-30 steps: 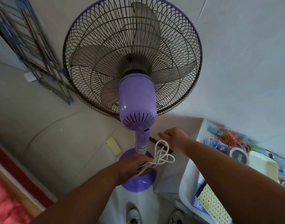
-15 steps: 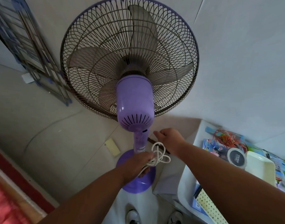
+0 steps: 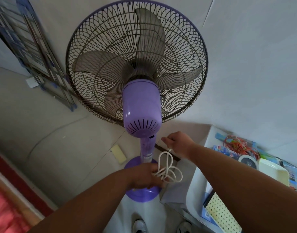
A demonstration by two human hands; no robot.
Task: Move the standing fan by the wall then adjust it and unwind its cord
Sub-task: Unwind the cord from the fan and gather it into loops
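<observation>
The purple standing fan [image 3: 142, 105] stands against the white wall, its wire cage facing the wall and its motor housing towards me. Its round purple base [image 3: 142, 193] rests on the floor below my arms. My left hand [image 3: 145, 177] is closed around a bundle of white cord [image 3: 168, 169] beside the pole. Loops of the cord hang out to the right of that hand. My right hand [image 3: 179, 144] sits higher and to the right, pinching one strand of the cord between its fingers.
A folded metal rack [image 3: 31, 52] leans on the wall at left. A white table [image 3: 210, 140] with a tray, rubber bands and a tape roll stands at right. A yellow pad [image 3: 118, 153] lies on the floor. My shoes [image 3: 139, 225] show below.
My right hand has drawn a strand up and away to the right, so the cord loops are longer and looser. My left hand stays clasped on the bundle.
</observation>
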